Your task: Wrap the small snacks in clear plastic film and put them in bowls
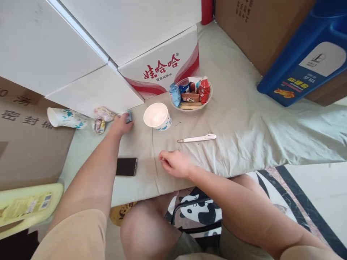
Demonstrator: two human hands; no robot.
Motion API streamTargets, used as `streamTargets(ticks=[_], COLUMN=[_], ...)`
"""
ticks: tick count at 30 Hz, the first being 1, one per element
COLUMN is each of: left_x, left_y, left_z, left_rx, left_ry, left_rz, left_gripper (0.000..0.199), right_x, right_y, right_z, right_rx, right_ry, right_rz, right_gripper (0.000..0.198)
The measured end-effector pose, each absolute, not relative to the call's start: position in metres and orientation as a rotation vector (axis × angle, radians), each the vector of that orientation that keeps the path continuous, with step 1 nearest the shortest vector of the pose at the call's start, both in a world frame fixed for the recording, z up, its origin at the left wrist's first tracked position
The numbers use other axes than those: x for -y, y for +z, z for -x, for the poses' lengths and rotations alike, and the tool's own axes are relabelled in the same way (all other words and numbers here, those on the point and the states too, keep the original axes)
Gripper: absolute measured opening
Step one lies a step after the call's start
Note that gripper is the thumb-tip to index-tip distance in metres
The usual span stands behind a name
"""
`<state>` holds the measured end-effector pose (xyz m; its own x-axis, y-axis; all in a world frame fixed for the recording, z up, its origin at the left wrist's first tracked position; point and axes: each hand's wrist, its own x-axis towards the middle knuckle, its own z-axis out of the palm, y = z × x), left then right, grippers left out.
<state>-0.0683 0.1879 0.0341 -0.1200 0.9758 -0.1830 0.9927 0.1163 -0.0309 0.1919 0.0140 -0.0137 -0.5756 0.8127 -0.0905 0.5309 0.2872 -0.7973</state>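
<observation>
My left hand (123, 124) reaches to the back left of the cloth-covered table, its fingers closed on a small blue wrapped packet (129, 115). Crumpled clear and patterned wrappers (104, 115) lie just left of it. My right hand (175, 164) rests near the front edge, fingers curled together; whatever they may hold is hidden. A white paper cup (157, 116) with blue print stands between the hands, farther back. Beyond my right hand lies a slim white pen-like tool (199, 138). A clear bowl (191, 107) of wrapped snacks and sticks sits behind it.
A black phone (126, 167) lies below my left hand. Paper cups (66, 118) lie on their side at the left. White boxes (159, 68) and a brown carton (238, 32) wall the back. A blue jug (303, 68) stands right, a yellow container (29, 206) left.
</observation>
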Motion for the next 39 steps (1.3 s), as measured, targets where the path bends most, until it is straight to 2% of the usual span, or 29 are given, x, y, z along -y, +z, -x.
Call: streamTargets(ticks=[3, 7, 10, 13, 16, 19, 23, 29, 30, 32, 34, 36, 39], left_x=[-0.190, -0.168, -0.133, -0.086, -0.038, -0.007, 0.005, -0.005, -0.007, -0.010, -0.013, -0.016, -0.017], left_y=[0.036, 0.070, 0.098, 0.107, 0.082, 0.034, -0.014, -0.017, -0.017, -0.020, -0.023, -0.023, -0.019], left_z=[0.075, 0.097, 0.106, 0.091, 0.049, -0.004, -0.053, -0.048, -0.046, -0.046, -0.049, -0.049, -0.042], left_rx=[-2.329, -2.387, -2.342, -2.089, -1.711, -1.431, -1.344, -1.358, -1.356, -1.323, -1.292, -1.299, -1.277], left_ry=[-0.119, 0.008, 0.419, 0.824, 0.796, 0.712, 0.946, 1.163, 1.151, 1.054, 0.978, 0.998, 0.913], left_rz=[-2.035, -2.075, -2.149, -2.313, -2.393, -2.284, -2.022, -1.583, -1.484, -1.330, -1.250, -1.221, -1.224], left_gripper=[0.047, 0.045, 0.042, 0.041, 0.041, 0.038, 0.036, 0.019, 0.024, 0.047, 0.063, 0.062, 0.054], right_x=[-0.017, -0.013, -0.004, 0.003, 0.001, -0.007, -0.015, -0.021, -0.022, -0.023, -0.022, -0.020, -0.016], right_y=[-0.012, -0.017, -0.023, -0.025, -0.022, -0.020, -0.027, -0.033, -0.033, -0.031, -0.029, -0.028, -0.027], right_z=[-0.190, -0.187, -0.189, -0.197, -0.207, -0.213, -0.216, -0.222, -0.223, -0.222, -0.219, -0.217, -0.217], right_rx=[2.252, 2.227, 2.138, 1.887, 1.467, 1.141, 1.123, 1.055, 1.061, 1.110, 1.204, 1.308, 1.420], right_ry=[1.172, 1.145, 1.168, 1.321, 1.569, 1.699, 1.567, 1.450, 1.451, 1.454, 1.445, 1.396, 1.261], right_rz=[1.232, 1.222, 1.159, 1.101, 1.060, 1.063, 1.202, 1.214, 1.210, 1.201, 1.194, 1.208, 1.235], right_gripper=[0.024, 0.021, 0.018, 0.012, 0.018, 0.027, 0.039, 0.058, 0.063, 0.068, 0.061, 0.051, 0.050])
